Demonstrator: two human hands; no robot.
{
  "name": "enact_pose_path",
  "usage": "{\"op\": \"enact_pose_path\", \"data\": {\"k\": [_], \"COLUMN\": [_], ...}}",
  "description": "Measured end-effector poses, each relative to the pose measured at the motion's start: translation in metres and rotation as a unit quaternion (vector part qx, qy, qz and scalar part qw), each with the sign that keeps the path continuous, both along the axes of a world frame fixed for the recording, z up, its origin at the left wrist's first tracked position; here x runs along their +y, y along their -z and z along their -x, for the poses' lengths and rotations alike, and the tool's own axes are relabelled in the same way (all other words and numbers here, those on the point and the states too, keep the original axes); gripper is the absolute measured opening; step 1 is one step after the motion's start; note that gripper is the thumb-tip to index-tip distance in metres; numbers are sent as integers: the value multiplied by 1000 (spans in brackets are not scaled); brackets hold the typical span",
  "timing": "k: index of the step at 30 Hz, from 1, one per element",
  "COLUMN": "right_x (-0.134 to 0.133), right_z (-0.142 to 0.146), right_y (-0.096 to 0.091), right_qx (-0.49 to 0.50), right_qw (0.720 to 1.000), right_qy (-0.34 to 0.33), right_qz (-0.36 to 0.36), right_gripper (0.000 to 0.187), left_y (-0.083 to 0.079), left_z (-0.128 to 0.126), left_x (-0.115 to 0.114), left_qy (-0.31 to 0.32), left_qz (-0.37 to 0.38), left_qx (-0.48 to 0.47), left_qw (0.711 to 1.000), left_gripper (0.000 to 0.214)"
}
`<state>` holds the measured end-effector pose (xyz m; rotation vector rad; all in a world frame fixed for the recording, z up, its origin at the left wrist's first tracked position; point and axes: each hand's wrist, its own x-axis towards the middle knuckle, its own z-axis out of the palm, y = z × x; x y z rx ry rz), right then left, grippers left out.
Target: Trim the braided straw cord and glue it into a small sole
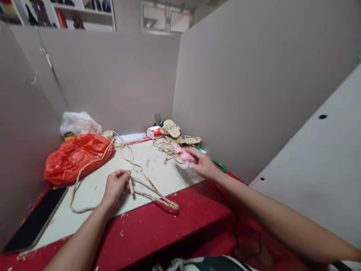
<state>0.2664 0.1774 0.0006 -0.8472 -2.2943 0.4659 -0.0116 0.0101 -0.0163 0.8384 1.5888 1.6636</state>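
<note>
My left hand (115, 185) rests on the white board (98, 188) with its fingers pinched on a braided straw rope (146, 184) that loops across the board. My right hand (203, 164) reaches to the right side and is closed round a pink tool (182, 153), blurred, that looks like a glue gun. Its tip points toward a tangle of rope (167, 147). Small woven straw pieces (172, 128) lie just beyond, near the back corner.
An orange plastic bag (76, 156) and a white bag (79, 123) sit at the left. A dark phone (36, 220) lies at the front left. A small red-and-white box (153, 131) stands at the back. Green-handled scissors (220, 165) lie by the right wall. Grey partitions (254, 94) enclose the red table (183, 222).
</note>
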Motion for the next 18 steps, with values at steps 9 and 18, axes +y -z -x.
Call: {"op": "enact_pose_path", "data": {"k": [9, 18], "right_x": [-75, -84], "right_z": [41, 75], "right_y": [-27, 7], "right_qx": [131, 70], "right_qw": [899, 869], "right_qy": [-178, -266], "right_qz": [377, 412], "right_gripper": [35, 49], "left_y": [-4, -6], "left_z": [-6, -11], "left_x": [-2, -6], "left_qy": [24, 19], "left_qz": [25, 75], "left_qx": [-45, -60], "left_qw": [998, 995], "left_gripper": [35, 37]}}
